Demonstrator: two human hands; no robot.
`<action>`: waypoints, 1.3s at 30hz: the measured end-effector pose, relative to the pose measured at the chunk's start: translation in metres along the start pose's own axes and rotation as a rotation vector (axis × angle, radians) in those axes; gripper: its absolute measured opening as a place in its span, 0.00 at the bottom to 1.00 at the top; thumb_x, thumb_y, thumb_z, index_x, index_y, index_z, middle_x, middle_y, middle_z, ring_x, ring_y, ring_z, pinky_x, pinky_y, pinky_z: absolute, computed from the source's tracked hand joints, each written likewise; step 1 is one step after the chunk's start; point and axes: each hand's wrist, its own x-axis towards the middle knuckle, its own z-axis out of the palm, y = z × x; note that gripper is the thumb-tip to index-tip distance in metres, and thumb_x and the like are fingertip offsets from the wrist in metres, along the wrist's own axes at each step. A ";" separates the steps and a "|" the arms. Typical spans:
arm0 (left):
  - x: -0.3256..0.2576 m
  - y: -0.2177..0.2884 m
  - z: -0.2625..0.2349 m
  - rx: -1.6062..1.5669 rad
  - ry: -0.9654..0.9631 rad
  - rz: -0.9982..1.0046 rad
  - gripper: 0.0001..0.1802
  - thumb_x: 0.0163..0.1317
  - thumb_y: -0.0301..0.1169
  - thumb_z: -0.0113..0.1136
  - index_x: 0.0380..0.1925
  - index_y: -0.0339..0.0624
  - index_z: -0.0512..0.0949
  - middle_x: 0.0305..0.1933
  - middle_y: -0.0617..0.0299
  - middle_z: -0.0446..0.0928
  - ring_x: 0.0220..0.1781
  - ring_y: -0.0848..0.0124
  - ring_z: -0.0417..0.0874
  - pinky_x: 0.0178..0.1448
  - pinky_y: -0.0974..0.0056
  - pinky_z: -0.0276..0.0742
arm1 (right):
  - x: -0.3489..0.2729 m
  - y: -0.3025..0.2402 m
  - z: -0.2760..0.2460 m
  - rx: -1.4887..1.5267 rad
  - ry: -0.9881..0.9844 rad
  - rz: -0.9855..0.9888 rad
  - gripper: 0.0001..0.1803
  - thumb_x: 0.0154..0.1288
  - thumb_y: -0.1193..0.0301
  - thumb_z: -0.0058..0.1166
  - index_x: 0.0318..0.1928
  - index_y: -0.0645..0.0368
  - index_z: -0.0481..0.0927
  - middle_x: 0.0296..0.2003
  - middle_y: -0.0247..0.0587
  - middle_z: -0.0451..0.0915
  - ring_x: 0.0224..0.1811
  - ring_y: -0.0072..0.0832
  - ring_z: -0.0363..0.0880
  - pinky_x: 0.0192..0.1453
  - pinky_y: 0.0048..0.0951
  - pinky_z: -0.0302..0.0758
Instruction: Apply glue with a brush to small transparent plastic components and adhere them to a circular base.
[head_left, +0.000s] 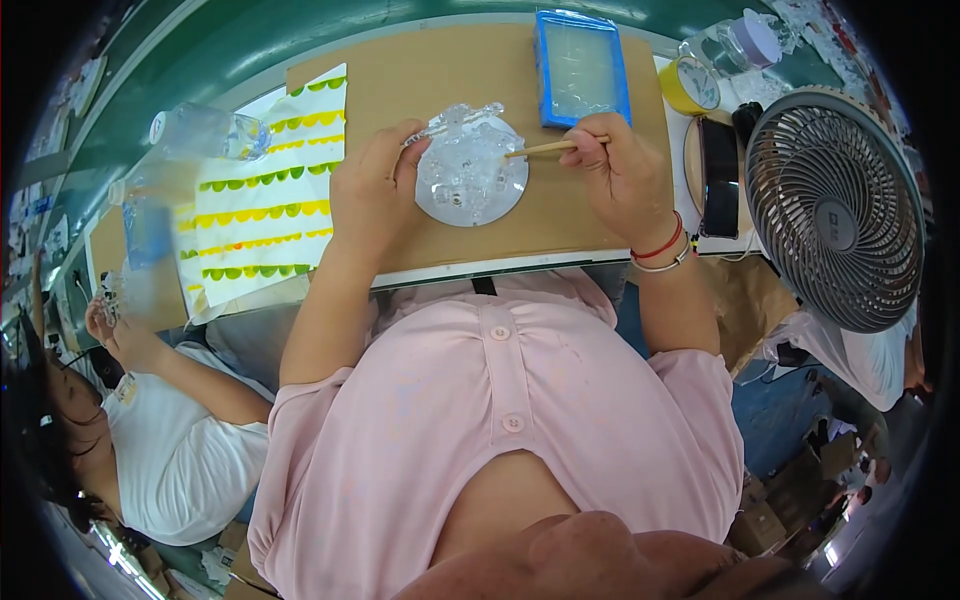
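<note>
A round white disc (510, 202) lies on the brown cardboard in front of me, with clear, shiny plastic-looking pieces (468, 165) over it. My left hand (385, 175) is closed at the disc's left edge, thumb and fingers pinching a clear piece (437, 128) whose exact shape I cannot make out. From the right, my right hand (618, 170) grips a thin wooden stick (545, 149) between thumb and fingers. Its pointed tip reaches over the right part of the disc, close to the clear pieces; whether it touches them is too small to tell.
Beyond my right hand stands a blue-rimmed tray (541, 90). To the right are a yellow tape roll (690, 86), a phone (720, 178) and a grey fan (835, 210). White sheets with yellow and green pieces (265, 200), a bottle (210, 132) and a co-worker (180, 440) are on the left.
</note>
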 end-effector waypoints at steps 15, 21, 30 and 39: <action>-0.003 -0.003 0.004 -0.102 -0.042 -0.155 0.08 0.57 0.28 0.65 0.38 0.43 0.82 0.37 0.58 0.83 0.37 0.63 0.85 0.39 0.67 0.77 | -0.050 0.009 -0.006 0.034 0.079 -0.120 0.03 0.69 0.78 0.48 0.39 0.66 0.73 0.33 0.45 0.81 0.32 0.33 0.84 0.36 0.27 0.78; -0.007 -0.004 0.006 -0.098 -0.033 -0.198 0.11 0.58 0.30 0.66 0.39 0.38 0.82 0.37 0.58 0.84 0.37 0.71 0.85 0.42 0.72 0.76 | -0.051 0.016 0.005 0.045 0.166 -0.100 0.02 0.68 0.79 0.48 0.39 0.65 0.73 0.33 0.47 0.82 0.31 0.36 0.84 0.36 0.28 0.78; -0.010 -0.007 0.009 -0.179 0.004 -0.251 0.11 0.59 0.28 0.65 0.40 0.34 0.82 0.35 0.58 0.85 0.38 0.75 0.84 0.44 0.73 0.76 | -0.063 0.005 -0.017 0.151 0.205 -0.093 0.06 0.71 0.75 0.45 0.37 0.66 0.72 0.32 0.50 0.82 0.31 0.34 0.83 0.39 0.28 0.78; -0.011 -0.007 0.008 -0.207 0.036 -0.309 0.11 0.57 0.29 0.67 0.40 0.40 0.83 0.36 0.59 0.84 0.34 0.74 0.84 0.31 0.75 0.72 | -0.022 0.026 -0.026 -0.104 0.375 0.083 0.07 0.72 0.73 0.47 0.39 0.66 0.73 0.28 0.43 0.81 0.29 0.25 0.83 0.34 0.22 0.78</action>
